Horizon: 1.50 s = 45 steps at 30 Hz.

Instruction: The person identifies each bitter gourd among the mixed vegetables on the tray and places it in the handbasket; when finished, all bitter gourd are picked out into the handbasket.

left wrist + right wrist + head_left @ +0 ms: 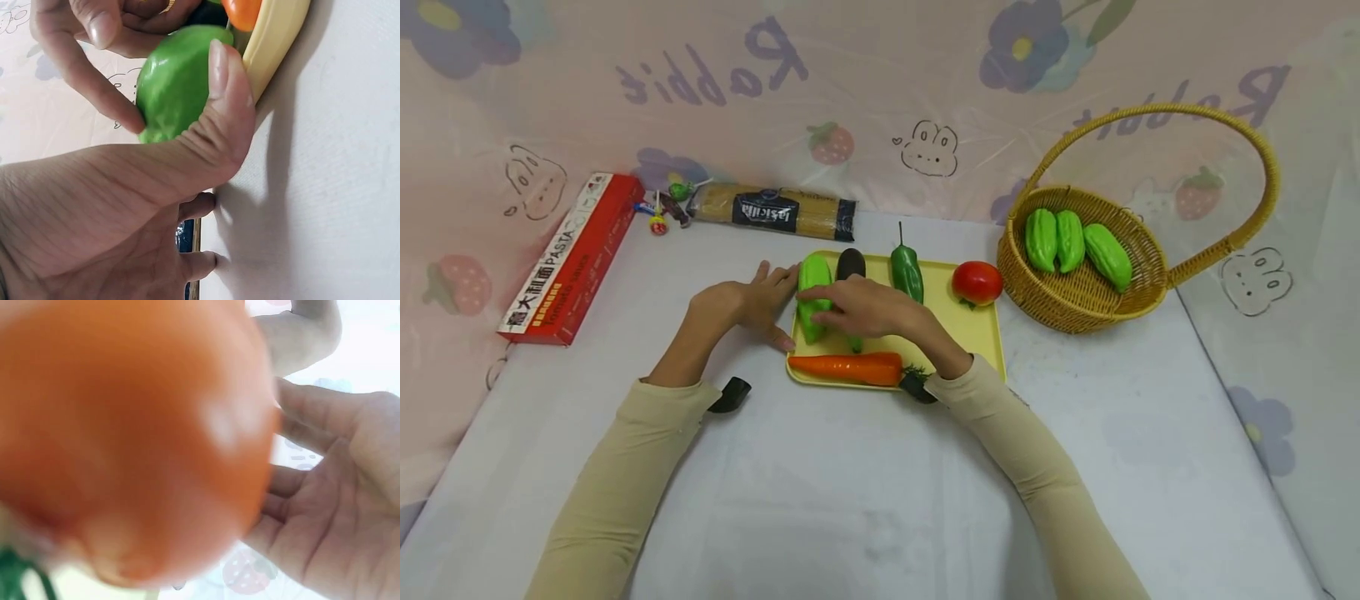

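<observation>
A light green bitter melon [815, 275] lies lengthwise at the left end of a yellow tray [970, 333]. My left hand [760, 300] rests beside that end with its fingers spread, the thumb at the tray's rim close to the melon. From above, my right hand [880, 308] reaches across and touches the melon with an extended index finger; its thumb is held apart from the melon in the left wrist view. Under the right hand, a dark eggplant [851, 262] is partly hidden. A carrot [850, 367] lies along the tray's near edge, and looms blurred in the right wrist view.
A green pepper [907, 273] and a tomato [977, 282] are also on the tray. To the right stands a wicker basket [1037, 292] with three bitter melons and a tall handle. Behind lie bagged pasta [767, 210], lollipops [658, 225] and a red pasta box [568, 262].
</observation>
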### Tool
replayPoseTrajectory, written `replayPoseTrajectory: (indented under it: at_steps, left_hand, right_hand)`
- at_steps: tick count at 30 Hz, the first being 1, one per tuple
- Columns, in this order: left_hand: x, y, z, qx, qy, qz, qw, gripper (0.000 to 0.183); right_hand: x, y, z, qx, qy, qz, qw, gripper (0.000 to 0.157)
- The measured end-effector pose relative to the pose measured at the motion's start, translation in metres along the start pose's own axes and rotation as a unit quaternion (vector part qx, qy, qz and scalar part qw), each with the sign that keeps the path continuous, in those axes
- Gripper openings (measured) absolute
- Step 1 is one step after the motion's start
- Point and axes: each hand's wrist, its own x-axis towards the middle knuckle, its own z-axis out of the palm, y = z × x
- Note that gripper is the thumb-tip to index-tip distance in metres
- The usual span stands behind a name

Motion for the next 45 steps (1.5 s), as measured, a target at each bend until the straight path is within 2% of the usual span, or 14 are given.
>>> replayPoseTrajectory:
  at_steps: [3, 8, 12, 16, 20, 23, 26, 28, 32, 39, 45]
  left_hand:
    - [0.000, 0.001, 0.000, -0.002, 0.001, -0.001, 1.0000, 0.124]
    - [-0.001, 0.003, 0.001, -0.011, 0.004, 0.004, 0.9999, 0.123]
    - [-0.004, 0.005, 0.000, -0.016, 0.006, 0.008, 0.9998, 0.124]
    - [-0.003, 0.006, 0.000, -0.013, 0.004, 0.001, 0.9999, 0.125]
    - [-0.001, 0.006, 0.003, -0.019, 0.001, -0.001, 0.9998, 0.126]
    - [-0.001, 0.005, 0.004, -0.026, 0.006, -0.001, 0.9997, 0.124]
    - [-0.003, 0.004, 0.004, -0.022, 0.009, 0.001, 0.9997, 0.124]
    - [-0.004, 0.002, 0.005, -0.018, 0.010, 0.006, 0.9998, 0.124]
    - [-0.004, 0.001, 0.007, -0.016, 0.013, 0.009, 0.9997, 0.124]
    - [-0.004, 0.002, 0.005, -0.014, 0.011, 0.011, 0.9998, 0.124]
    - [-0.004, 0.004, 0.001, -0.024, 0.009, 0.004, 0.9997, 0.124]
  right_hand:
    - [-0.002, 0.000, -0.003, 0.016, 0.026, -0.003, 1.000, 0.038]
    - [-0.018, 0.004, -0.019, 0.030, 0.104, -0.006, 0.994, 0.032]
    - [-0.050, 0.011, -0.046, 0.031, 0.159, 0.003, 0.987, 0.031]
    - [-0.096, 0.023, -0.076, 0.025, 0.202, 0.025, 0.979, 0.038]
    - [-0.148, 0.041, -0.098, 0.016, 0.240, 0.073, 0.968, 0.053]
    - [-0.185, 0.056, -0.106, 0.021, 0.262, 0.124, 0.957, 0.057]
    - [-0.213, 0.070, -0.109, 0.037, 0.260, 0.191, 0.946, 0.058]
    - [-0.224, 0.079, -0.110, 0.049, 0.249, 0.242, 0.937, 0.060]
    - [-0.229, 0.102, -0.109, 0.060, 0.208, 0.308, 0.926, 0.062]
    - [-0.203, 0.144, -0.096, 0.126, 0.148, 0.340, 0.920, 0.057]
    - [-0.189, 0.156, -0.091, 0.085, 0.092, 0.369, 0.921, 0.060]
